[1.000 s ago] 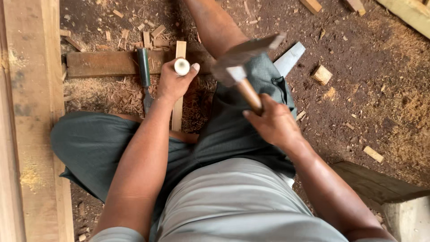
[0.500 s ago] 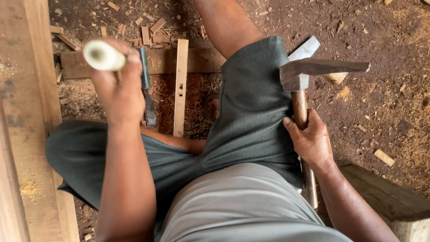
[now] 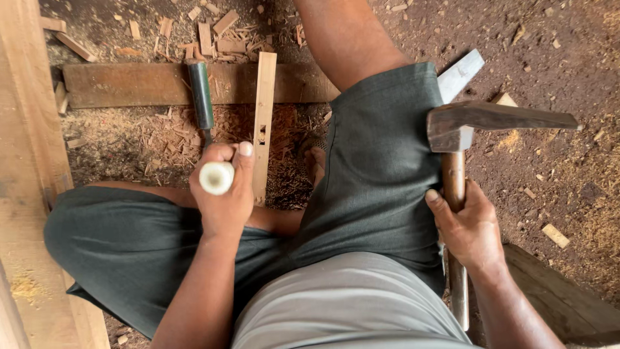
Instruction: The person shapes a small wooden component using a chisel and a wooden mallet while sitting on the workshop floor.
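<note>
While each hand grips one tool, perhaps two chisels show.

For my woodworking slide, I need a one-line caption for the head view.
Seated over a slotted wooden strip, left hand grips a white-capped chisel, right hand a hammer.

Dirt floor — plank, slotted strip, perhaps chisel, chips.
</note>
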